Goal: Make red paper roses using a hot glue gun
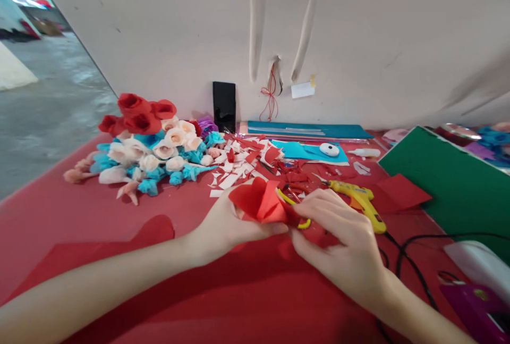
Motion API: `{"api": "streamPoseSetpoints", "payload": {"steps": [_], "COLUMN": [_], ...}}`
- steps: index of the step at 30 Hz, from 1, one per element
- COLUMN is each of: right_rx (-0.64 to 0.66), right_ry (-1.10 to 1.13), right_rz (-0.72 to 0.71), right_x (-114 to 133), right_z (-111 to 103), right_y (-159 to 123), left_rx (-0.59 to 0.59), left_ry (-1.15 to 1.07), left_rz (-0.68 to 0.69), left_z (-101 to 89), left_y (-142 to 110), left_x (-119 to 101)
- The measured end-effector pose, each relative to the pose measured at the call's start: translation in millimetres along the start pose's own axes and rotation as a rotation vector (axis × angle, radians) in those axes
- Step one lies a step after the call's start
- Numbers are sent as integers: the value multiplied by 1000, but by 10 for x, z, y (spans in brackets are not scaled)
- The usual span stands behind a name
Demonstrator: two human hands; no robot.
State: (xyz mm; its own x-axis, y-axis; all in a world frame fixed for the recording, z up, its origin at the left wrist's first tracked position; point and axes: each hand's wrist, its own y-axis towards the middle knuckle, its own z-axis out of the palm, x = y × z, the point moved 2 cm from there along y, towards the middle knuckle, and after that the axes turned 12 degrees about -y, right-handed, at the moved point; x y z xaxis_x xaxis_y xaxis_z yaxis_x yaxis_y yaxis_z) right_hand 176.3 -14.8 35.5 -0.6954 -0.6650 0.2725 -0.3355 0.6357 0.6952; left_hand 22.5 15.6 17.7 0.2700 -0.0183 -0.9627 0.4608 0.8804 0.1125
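Observation:
My left hand (223,224) is closed round the base of a half-made red foam flower (258,200), its petals fanning upward. My right hand (338,237) pinches the flower's right side, fingers curled against the red petals. Both hands hover low over the red table cover (239,301), near its middle. A pair of yellow-handled scissors (305,223) lies just behind the flower, partly hidden by my right hand. A yellow glue gun (360,199) lies just beyond my right hand, its black cord trailing to the right.
A heap of red, white, pink and blue finished flowers (147,144) sits at the back left. Red and white scraps (247,160) litter the middle. A green sheet (454,184), blue sheets (306,130), a white tape dispenser (329,149) and a black phone (223,106) lie behind.

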Motion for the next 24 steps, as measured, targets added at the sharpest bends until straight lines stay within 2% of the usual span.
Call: {"api": "streamPoseSetpoints", "payload": {"steps": [8, 11, 13, 16, 19, 21, 22, 24], "right_rx": [36, 63, 162, 401, 583, 652, 673, 700], "right_ry": [46, 39, 59, 90, 42, -1, -17, -35], "right_rz": [60, 54, 30, -13, -3, 5, 6, 7], "right_x": [-1, -23, -42, -71, -103, -116, -121, -129], "right_z": [23, -45, -106, -157, -133, -88, -64, -22], "right_y": [-5, 19, 37, 38, 14, 2, -1, -3], "left_rx": [-21, 77, 148, 187, 303, 355, 389, 439], "left_ry": [-129, -41, 26, 66, 128, 232, 366, 566], "left_rz": [-10, -65, -101, -148, -253, -316, -337, -319], "left_z": [11, -53, -136, -269, -290, -251, -223, -162], "left_y": [-3, 41, 109, 224, 256, 220, 189, 126], "left_x": [39, 52, 61, 60, 25, -15, -31, -57]}}
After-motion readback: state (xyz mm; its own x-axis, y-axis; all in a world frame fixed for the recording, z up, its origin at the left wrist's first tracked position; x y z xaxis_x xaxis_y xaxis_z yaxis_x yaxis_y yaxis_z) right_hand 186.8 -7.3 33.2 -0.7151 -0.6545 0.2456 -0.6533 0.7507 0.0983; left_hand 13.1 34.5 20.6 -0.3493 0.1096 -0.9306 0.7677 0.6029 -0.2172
